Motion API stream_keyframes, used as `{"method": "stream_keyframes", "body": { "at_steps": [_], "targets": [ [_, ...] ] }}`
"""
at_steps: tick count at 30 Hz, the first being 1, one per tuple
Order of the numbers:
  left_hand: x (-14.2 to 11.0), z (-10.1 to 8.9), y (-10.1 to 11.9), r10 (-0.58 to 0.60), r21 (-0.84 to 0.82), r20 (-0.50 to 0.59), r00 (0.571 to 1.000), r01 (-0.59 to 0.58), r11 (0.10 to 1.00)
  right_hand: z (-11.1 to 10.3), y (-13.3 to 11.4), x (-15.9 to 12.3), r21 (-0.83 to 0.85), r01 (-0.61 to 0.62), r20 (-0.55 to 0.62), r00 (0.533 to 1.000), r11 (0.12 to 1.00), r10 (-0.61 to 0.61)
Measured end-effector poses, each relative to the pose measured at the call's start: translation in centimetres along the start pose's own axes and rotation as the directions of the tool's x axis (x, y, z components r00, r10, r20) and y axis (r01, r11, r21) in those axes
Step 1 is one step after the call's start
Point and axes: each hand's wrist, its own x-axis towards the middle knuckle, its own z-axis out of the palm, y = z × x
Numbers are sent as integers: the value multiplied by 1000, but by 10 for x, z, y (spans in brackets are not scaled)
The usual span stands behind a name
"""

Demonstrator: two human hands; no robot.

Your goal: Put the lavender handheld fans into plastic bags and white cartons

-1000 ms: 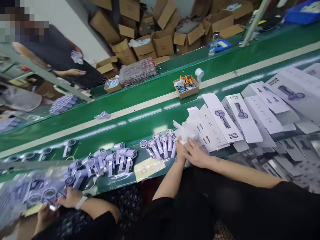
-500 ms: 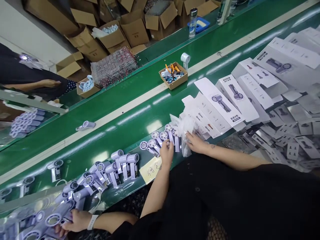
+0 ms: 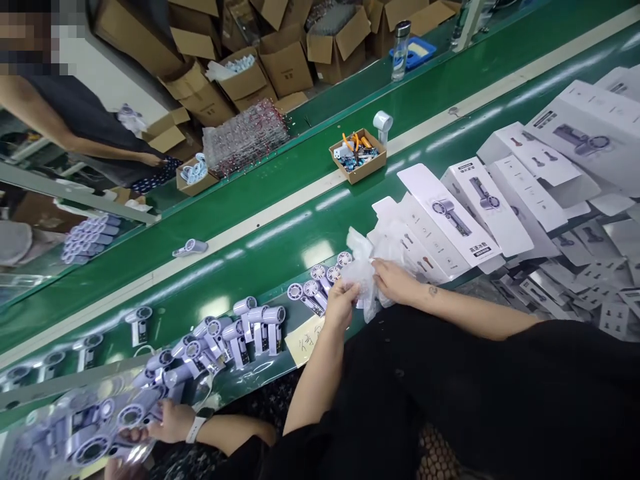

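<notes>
My left hand (image 3: pixel 341 301) and my right hand (image 3: pixel 395 280) meet at the near edge of the green conveyor belt (image 3: pixel 280 227). Both are closed on a crumpled clear plastic bag (image 3: pixel 363 275) held between them. Just left of my left hand stands a short row of small lilac handheld fans (image 3: pixel 320 288). A yellow paper note (image 3: pixel 304 331) lies on the belt edge below that row. Whether a fan is inside the bag is hidden by the plastic and my fingers.
White product boxes (image 3: pixel 465 213) printed with a fan lie stacked to the right. More lilac fans (image 3: pixel 250 327) are grouped at the left, where a co-worker's hand (image 3: pixel 173 421) with a watch handles others. A small cardboard box of tools (image 3: pixel 357 155) sits mid-belt. Open cartons (image 3: pixel 280 53) fill the background.
My left hand has left the row of fans and joined my right hand on the plastic bag, which is lifted slightly. The view has shifted a little.
</notes>
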Motion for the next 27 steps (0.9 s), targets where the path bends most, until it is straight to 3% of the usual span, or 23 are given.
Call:
{"method": "stream_keyframes", "body": {
  "at_steps": [2, 4, 5, 7, 8, 9, 10, 12, 13, 14, 15, 16, 17, 18, 19, 20, 21, 24, 27],
  "targets": [
    [-23, -21, 15, 80, -52, -10, 997, -80, 995, 17, 12, 11, -14, -110, 139, 984, 994, 111],
    [-42, -45, 31, 188, 1, -120, 975, -190, 982, 25, 14, 14, -28, -135, 190, 972, 990, 138],
    [-49, -54, 38, 261, 84, -207, 943, -249, 965, 25, 10, 12, -9, -121, 169, 978, 993, 121],
    [-60, -62, 46, 427, 334, -348, 834, -315, 888, 18, -7, 5, 133, -74, 85, 994, 988, 63],
    [-62, -61, 46, 502, 462, -357, 788, -318, 828, 12, -18, 2, 257, -42, 47, 998, 965, 30],
    [-64, -55, 44, 552, 562, -314, 773, -317, 764, 4, -30, 0, 394, -8, 30, 1000, 919, -4],
    [-64, -48, 39, 569, 623, -228, 790, -330, 709, -3, -40, -2, 514, 12, 42, 998, 858, -38],
    [-59, -35, 24, 486, 636, 31, 873, -393, 664, -15, -55, -3, 626, -20, 127, 989, 780, -76],
    [-54, -32, 14, 408, 606, 138, 903, -403, 686, -19, -58, -3, 622, -50, 161, 985, 782, -66],
    [-47, -34, 5, 345, 574, 158, 925, -370, 730, -22, -60, -2, 594, -79, 173, 984, 801, -31],
    [-39, -40, -4, 307, 550, 64, 950, -291, 783, -24, -59, -2, 562, -110, 161, 987, 820, 21],
    [-30, -50, -12, 278, 519, -114, 954, -181, 835, -25, -57, -2, 539, -138, 130, 988, 831, 80],
    [-20, -62, -20, 254, 468, -354, 900, -64, 882, -26, -54, -3, 528, -159, 92, 987, 834, 129],
    [-10, -75, -26, 213, 410, -563, 799, 46, 911, -26, -52, -4, 528, -168, 58, 985, 832, 162],
    [-1, -88, -32, 175, 370, -659, 732, 113, 922, -26, -49, -5, 532, -167, 30, 983, 830, 178],
    [7, -99, -37, 139, 338, -710, 690, 160, 927, -26, -47, -7, 535, -161, 16, 983, 830, 180],
    [14, -107, -41, 103, 317, -718, 689, 191, 929, -26, -46, -8, 543, -152, 15, 985, 826, 171],
    [24, -118, -49, 7, 248, -689, 724, 227, 942, -25, -44, -12, 613, -167, 61, 985, 773, 164],
    [24, -117, -46, -61, 185, -661, 748, 241, 953, -23, -42, -11, 592, -220, 33, 968, 775, 250]
  ]
}}
